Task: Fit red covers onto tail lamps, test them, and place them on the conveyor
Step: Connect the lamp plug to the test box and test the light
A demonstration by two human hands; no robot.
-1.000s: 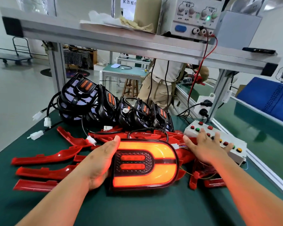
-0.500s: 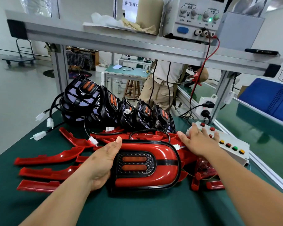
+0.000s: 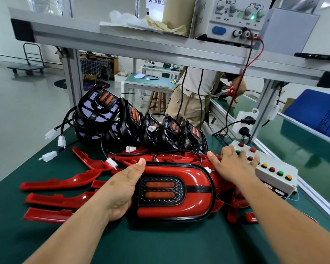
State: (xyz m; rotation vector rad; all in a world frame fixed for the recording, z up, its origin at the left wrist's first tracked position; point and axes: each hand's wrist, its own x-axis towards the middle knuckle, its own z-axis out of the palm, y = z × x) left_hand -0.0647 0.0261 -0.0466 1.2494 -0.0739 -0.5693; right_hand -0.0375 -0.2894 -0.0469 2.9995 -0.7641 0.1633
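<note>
The tail lamp (image 3: 175, 189) lies flat on the green table (image 3: 160, 242), its long side running left to right. The left hand (image 3: 122, 189) holds its left end, thumb on top; the right hand (image 3: 234, 164) rests with spread fingers on the button box (image 3: 276, 176) just past its right end. The conveyor (image 3: 303, 149) is farther right, nearer the right hand.

1. the tail lamp (image 3: 175, 191) no longer glows bright orange. its light is off, and it looks plain dark red with two dull orange bars.
2. the right hand (image 3: 234, 164) is not where it was a second ago. it sits a bit nearer the far end of the button box (image 3: 274, 178).
3. its fingers (image 3: 229, 155) now lie spread out by the red and green buttons (image 3: 241, 144) there.
</note>
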